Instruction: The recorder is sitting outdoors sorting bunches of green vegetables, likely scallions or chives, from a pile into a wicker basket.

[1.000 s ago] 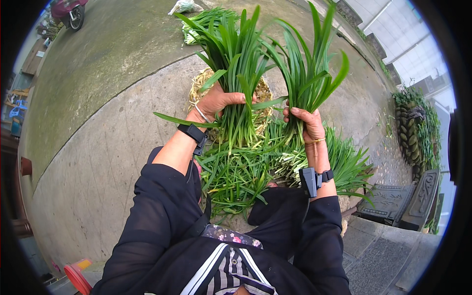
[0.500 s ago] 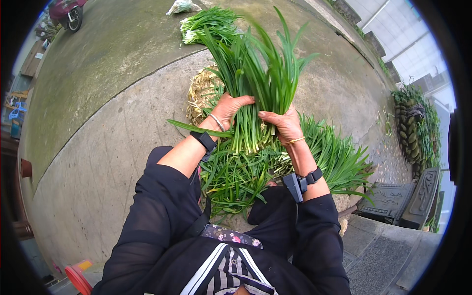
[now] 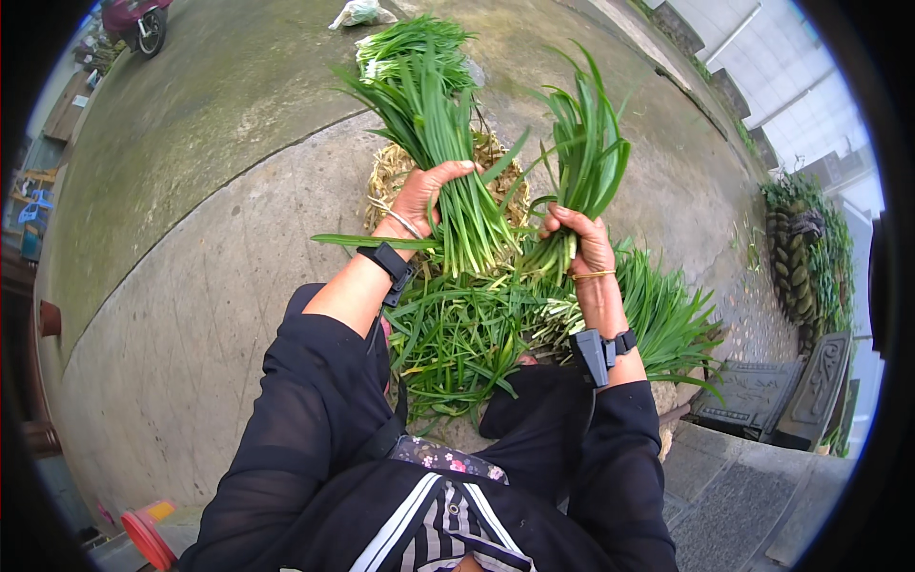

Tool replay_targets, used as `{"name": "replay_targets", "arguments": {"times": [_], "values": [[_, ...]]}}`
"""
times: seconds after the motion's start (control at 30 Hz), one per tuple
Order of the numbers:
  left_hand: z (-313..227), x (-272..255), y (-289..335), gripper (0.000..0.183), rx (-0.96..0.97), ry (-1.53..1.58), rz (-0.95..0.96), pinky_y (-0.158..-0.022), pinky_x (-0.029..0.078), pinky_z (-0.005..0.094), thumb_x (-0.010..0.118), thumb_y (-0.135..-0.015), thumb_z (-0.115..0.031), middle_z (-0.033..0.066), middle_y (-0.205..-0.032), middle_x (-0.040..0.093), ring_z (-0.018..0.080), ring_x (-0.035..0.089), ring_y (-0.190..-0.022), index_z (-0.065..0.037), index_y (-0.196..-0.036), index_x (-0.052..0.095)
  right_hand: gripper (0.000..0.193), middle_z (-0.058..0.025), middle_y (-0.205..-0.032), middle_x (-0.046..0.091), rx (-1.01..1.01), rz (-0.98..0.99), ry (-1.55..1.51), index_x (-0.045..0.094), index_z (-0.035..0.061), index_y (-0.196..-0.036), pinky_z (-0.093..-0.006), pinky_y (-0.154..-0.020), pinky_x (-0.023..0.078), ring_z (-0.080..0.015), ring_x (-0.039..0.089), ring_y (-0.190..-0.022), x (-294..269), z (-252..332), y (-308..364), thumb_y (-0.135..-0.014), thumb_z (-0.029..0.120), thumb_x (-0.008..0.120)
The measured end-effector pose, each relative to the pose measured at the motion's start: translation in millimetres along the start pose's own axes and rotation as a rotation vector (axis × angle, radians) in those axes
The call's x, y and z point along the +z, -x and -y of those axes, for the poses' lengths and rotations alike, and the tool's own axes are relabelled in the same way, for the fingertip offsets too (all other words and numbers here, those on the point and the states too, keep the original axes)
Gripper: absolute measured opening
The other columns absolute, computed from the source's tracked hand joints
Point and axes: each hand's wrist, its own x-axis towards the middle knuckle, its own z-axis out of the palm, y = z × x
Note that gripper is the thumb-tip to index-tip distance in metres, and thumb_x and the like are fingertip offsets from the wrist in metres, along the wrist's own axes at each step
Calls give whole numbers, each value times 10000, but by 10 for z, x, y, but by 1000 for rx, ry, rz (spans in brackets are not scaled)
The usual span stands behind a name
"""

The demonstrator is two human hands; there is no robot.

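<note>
A thick bunch of garlic chives [image 3: 434,124] is gripped in my left hand [image 3: 419,198], leaves pointing up and away, pale cut ends toward me. My right hand [image 3: 583,238] is closed around a smaller bunch of garlic chives [image 3: 588,157], held apart to the right. Its fingers wrap the stems near the base. Below both hands, loose green leaves [image 3: 448,343] lie scattered on the ground between my legs. To the right, beneath my right wrist, a pile of chives [image 3: 662,310] rests with its leaf tips pointing right.
Behind my hands stands a straw-coloured woven ring or basket [image 3: 386,176], partly hidden. Farther off lie a heap of tied-looking greens [image 3: 405,48] and a pale plastic bag [image 3: 362,13]. Carved stone slabs [image 3: 748,391] stand at right. A red round object [image 3: 148,541] is at lower left.
My hands have moved apart, splitting the greens into two bunches. The right hand shifted right and toward me with the smaller bunch; the left moved slightly left and up.
</note>
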Motion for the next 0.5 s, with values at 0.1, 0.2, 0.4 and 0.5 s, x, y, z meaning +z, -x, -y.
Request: {"name": "replay_targets", "arguments": {"times": [0.1, 0.2, 0.4, 0.5], "values": [[-100, -191, -68, 204, 4, 82, 47, -659, 559, 315, 619, -816, -148, 95, -833, 641, 179, 647, -704, 8, -947, 611, 247, -95, -774, 572, 8, 38, -110, 528, -63, -978, -311, -578, 474, -138, 526, -591, -60, 124, 34, -757, -21, 631], [-163, -190, -41, 215, 81, 87, 71, -673, 563, 327, 614, -820, -147, 119, -847, 643, 208, 655, -741, 18, -957, 601, 220, -93, -803, 613, -39, 28, 21, 569, -23, -973, -308, -565, 505, -153, 567, -608, -191, 242, 58, -769, 3, 648], [-143, -39, 42, 295, 41, 58, 209, -747, 548, 327, 630, -806, -129, 107, -968, 653, 188, 642, -846, 17, -1059, 589, 314, -165, -968, 639, -105, -9, 328, 552, -16, -1079, -360, -686, 565, -256, 648, -868, -121, 165, 33, -784, 39, 647], [-102, 12, 75, 303, -60, 25, 209, -749, 546, 318, 632, -808, -136, 101, -967, 654, 187, 641, -847, 12, -1068, 585, 256, -142, -890, 633, -38, 18, 226, 554, -15, -1034, -349, -641, 556, -223, 638, -798, -25, 147, 48, -796, 36, 633]]}}
